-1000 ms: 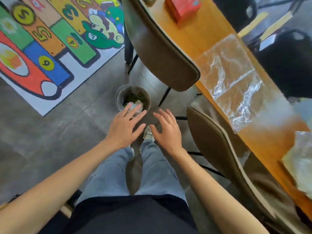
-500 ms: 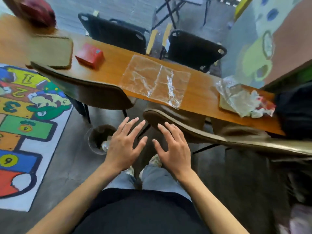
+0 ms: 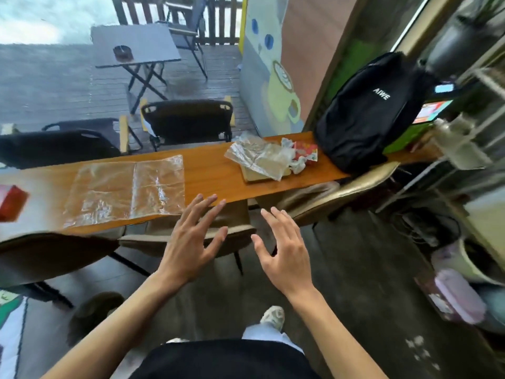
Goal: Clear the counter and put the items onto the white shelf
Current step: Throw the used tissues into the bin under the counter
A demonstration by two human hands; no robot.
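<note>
A long wooden counter (image 3: 213, 173) runs across the view. On it lie a flat clear plastic sheet (image 3: 125, 190), a red box (image 3: 11, 202) at the far left, a crumpled clear bag over a brown pad (image 3: 259, 160), a red and white wrapper (image 3: 306, 154) and a black backpack (image 3: 363, 116). My left hand (image 3: 191, 239) hovers with fingers spread just before the counter's near edge, by the sheet's right corner. My right hand (image 3: 281, 247) is beside it, also spread and holding nothing. A white wire shelf (image 3: 464, 143) stands blurred at the right edge.
Tan chairs (image 3: 336, 192) are tucked under the counter's near side, one right below my hands (image 3: 232, 236). Black chairs (image 3: 188, 119) stand beyond it. A dark bin (image 3: 93, 310) sits on the floor at lower left. Cables and pink containers (image 3: 453, 296) crowd the floor at right.
The view has swung up and to the right from the floor and bin to the counter. The backpack and shelf came into view. Both hands stayed spread and rose toward the counter edge.
</note>
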